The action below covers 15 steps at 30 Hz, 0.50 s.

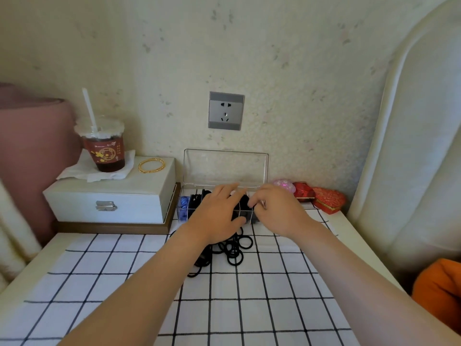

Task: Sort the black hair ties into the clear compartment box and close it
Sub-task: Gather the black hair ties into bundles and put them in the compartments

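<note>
Hair ties (234, 250): a loose black pile is seen on the checked cloth (149, 283), just at 6 o'clock of the box; more are packed in its compartments
Box (225, 168): clear, lid stood open against the wall; blue ties are held in its 9 o'clock end
Left hand (217, 216): laid flat over the compartments, fingers spread, nothing gripped
Right hand (279, 211): fingertips pinched at a divider; what is pinched cannot be told
White case (112, 196): at 9 o'clock, topped by a cup (104, 148) and a gold bangle (151, 165)
</note>
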Each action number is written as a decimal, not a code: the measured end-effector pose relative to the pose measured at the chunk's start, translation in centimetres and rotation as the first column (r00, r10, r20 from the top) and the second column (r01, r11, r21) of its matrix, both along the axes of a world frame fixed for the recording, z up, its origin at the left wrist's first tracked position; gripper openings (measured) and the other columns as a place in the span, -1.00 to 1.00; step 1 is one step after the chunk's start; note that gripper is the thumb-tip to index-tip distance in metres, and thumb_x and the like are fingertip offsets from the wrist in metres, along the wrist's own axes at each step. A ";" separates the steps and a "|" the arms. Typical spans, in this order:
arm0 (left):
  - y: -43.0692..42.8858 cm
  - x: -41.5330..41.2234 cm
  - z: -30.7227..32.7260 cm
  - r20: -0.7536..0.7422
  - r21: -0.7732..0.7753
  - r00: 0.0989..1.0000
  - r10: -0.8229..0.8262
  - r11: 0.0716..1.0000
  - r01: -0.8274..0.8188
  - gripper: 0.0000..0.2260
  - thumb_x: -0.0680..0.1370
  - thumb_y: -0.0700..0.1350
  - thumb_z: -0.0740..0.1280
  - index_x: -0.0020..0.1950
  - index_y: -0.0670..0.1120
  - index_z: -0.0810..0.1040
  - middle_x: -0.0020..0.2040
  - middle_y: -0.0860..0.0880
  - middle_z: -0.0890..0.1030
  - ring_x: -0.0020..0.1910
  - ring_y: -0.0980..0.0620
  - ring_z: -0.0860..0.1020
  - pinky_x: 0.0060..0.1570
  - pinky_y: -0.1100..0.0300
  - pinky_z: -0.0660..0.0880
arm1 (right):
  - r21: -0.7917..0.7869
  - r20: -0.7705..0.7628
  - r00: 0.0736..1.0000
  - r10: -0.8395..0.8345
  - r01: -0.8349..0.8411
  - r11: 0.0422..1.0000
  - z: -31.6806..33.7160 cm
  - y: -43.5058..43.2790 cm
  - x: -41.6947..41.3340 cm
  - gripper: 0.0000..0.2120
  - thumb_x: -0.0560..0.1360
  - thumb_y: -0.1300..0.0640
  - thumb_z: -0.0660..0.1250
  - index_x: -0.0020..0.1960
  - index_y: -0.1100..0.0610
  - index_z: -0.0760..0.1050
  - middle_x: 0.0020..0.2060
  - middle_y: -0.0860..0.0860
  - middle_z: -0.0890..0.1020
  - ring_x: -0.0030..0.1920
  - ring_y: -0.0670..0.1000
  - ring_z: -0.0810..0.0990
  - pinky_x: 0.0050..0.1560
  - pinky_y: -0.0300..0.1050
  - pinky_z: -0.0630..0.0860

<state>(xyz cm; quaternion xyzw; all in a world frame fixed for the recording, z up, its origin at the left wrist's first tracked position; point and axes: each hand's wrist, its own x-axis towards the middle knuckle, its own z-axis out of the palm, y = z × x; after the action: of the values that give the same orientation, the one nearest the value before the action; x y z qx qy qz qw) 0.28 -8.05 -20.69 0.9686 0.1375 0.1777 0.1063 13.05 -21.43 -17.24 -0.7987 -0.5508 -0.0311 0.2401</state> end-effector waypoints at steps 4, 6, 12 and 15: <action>-1.3 -2.3 0.4 0.122 0.080 0.993 0.012 0.997 -0.021 -0.69 0.52 -0.04 0.35 0.25 0.00 0.49 0.13 0.04 0.46 0.14 0.03 0.36 0.14 0.10 0.40 | -0.101 -0.095 0.994 0.054 -0.063 0.993 -0.2 -1.4 -2.3 -0.79 0.50 0.20 0.29 -0.03 0.02 0.69 -0.15 -0.17 0.63 -0.22 -0.23 0.52 -0.12 -0.25 0.46; -1.8 -3.7 0.2 0.049 0.089 0.999 0.009 0.996 -0.013 -0.77 0.53 -0.06 0.34 0.18 0.01 0.52 0.07 0.05 0.48 0.08 0.03 0.38 0.06 0.14 0.41 | -0.207 -0.132 0.990 0.049 -0.076 0.975 -1.0 -1.7 -3.2 -0.81 0.49 0.14 0.28 -0.09 0.05 0.68 -0.14 -0.08 0.70 -0.15 -0.09 0.62 -0.04 -0.09 0.57; -1.9 -7.9 -0.1 -0.073 -0.026 0.989 0.127 0.991 -0.129 -0.79 0.56 -0.05 0.34 0.19 0.07 0.53 0.05 0.10 0.47 0.11 0.09 0.41 0.14 0.17 0.44 | -0.265 -0.073 0.997 0.023 -0.042 0.963 -2.6 -1.6 -5.4 -0.76 0.54 0.11 0.31 0.19 0.03 0.59 0.08 -0.04 0.60 0.10 0.03 0.58 0.12 -0.08 0.52; -2.1 -9.3 0.4 -0.131 -0.083 0.978 0.162 0.981 -0.174 -0.81 0.57 -0.06 0.33 0.17 0.10 0.55 0.05 0.09 0.48 0.11 0.10 0.42 0.15 0.18 0.45 | -0.226 -0.042 0.996 0.079 -0.086 0.970 -3.0 -1.3 -6.1 -0.74 0.55 0.16 0.30 0.21 -0.03 0.52 0.00 -0.09 0.44 0.08 0.02 0.54 -0.01 -0.15 0.41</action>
<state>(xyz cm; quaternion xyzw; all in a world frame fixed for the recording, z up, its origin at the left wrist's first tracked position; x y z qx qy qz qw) -9.00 -10.20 -20.30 0.9566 0.2333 0.1192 0.1278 6.97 -22.69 -20.23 -0.7978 -0.5794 0.0553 0.1574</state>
